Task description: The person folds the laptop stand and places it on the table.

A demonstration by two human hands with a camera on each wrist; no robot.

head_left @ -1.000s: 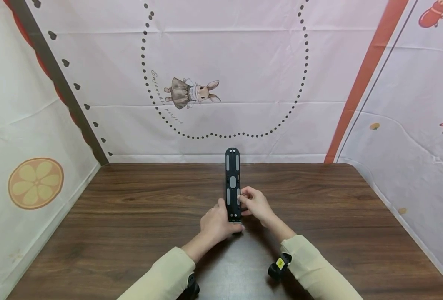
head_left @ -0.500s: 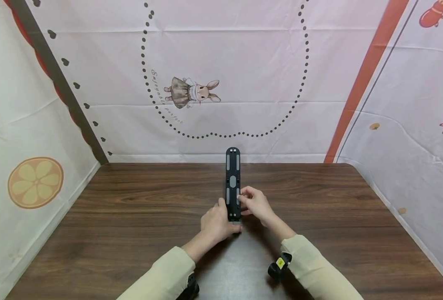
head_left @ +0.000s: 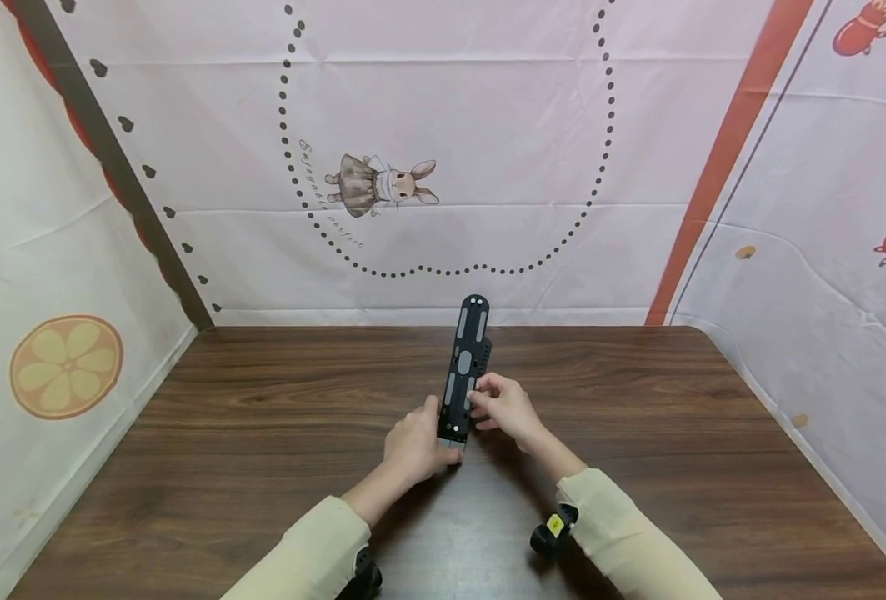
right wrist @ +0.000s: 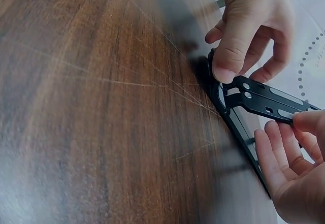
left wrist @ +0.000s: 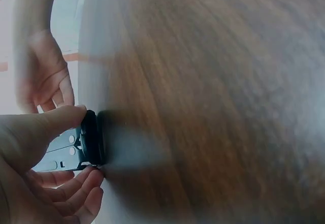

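A black folding laptop stand (head_left: 464, 362) with grey pads lies in the middle of the dark wooden table, its far end leaning slightly right. My left hand (head_left: 410, 446) grips its near end, the thumb across the hinge end. At the right edge, the fingertips of my right hand (head_left: 510, 411) pinch the upper part. In the right wrist view, that upper arm (right wrist: 277, 104) is raised at an angle from the lower black bar (right wrist: 246, 148), which stays near the table. The left wrist view shows the stand's hinge end (left wrist: 90, 137) between left thumb and fingers.
The wooden table (head_left: 262, 400) surrounds the stand. A printed white cloth (head_left: 518, 150) rises behind it and along both sides. A black wrist camera (head_left: 551, 533) sits on the right cuff.
The stand has turned clockwise, its near end shifting left with my left hand. A toothed dark part now shows at its right edge. My right hand has barely moved.
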